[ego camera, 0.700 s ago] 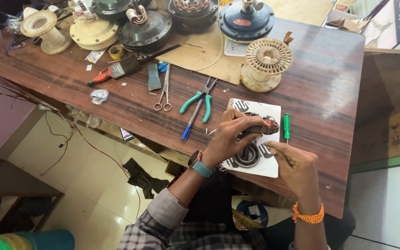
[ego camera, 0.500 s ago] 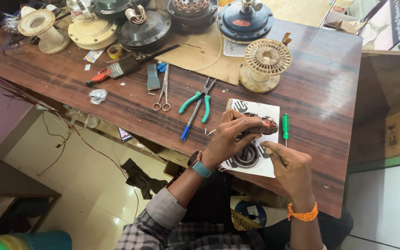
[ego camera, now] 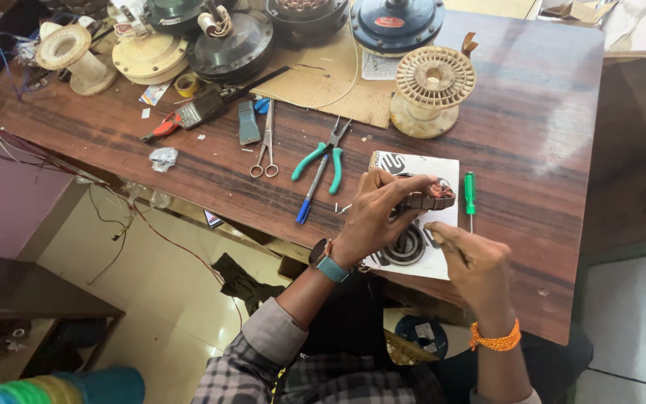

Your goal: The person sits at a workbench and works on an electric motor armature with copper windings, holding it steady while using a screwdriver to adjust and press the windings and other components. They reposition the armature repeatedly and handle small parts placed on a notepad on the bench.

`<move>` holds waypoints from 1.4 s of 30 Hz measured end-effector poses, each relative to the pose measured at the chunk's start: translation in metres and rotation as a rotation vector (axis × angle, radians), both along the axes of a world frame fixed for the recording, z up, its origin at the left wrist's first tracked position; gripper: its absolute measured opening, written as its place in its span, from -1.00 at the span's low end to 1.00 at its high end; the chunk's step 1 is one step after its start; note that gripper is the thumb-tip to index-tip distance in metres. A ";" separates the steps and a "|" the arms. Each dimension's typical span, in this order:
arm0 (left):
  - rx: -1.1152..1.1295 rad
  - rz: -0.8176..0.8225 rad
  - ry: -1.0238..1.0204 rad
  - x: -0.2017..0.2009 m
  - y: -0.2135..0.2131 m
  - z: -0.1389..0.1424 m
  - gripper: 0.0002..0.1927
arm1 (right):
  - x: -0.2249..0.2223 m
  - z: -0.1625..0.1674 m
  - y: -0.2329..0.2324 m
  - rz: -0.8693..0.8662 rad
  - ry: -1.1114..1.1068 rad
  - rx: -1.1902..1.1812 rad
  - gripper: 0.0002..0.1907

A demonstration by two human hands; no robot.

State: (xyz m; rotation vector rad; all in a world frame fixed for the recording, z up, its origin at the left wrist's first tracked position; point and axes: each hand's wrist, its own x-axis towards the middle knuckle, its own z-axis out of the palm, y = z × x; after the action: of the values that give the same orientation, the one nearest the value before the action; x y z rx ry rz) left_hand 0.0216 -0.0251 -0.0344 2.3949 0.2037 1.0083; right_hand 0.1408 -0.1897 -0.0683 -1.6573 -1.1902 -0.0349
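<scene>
Left hand closed around a brown ring-shaped motor core, raised just above a white printed sheet near the front edge of the wooden table; right hand just beside it, fingers curled in a pinch, contents too small to tell. Green screwdriver lying beside the sheet; green-handled pliers, blue pen and scissors to the left. Likely risk: core slipping from the one-handed grip onto the table or over its near edge; fine windings snagged or bent by a slip of the pinching fingers.
</scene>
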 end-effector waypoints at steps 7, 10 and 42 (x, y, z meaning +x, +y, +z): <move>0.071 -0.009 -0.045 -0.002 0.008 0.020 -0.42 | 0.000 0.012 0.009 0.020 0.021 0.018 -0.81; 0.065 0.004 -0.029 -0.003 0.008 0.021 -0.38 | 0.000 0.018 0.005 0.054 -0.019 0.107 -0.79; 0.593 -0.009 -0.083 -0.061 0.056 0.066 -0.62 | -0.047 0.097 0.036 0.116 -0.188 -0.125 -0.83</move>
State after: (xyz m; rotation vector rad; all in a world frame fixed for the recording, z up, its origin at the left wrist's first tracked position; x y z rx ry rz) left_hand -0.0397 0.0311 0.0313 2.8587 -0.1628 1.2997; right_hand 0.0941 -0.1539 0.0291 -1.7192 -1.4552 -0.0451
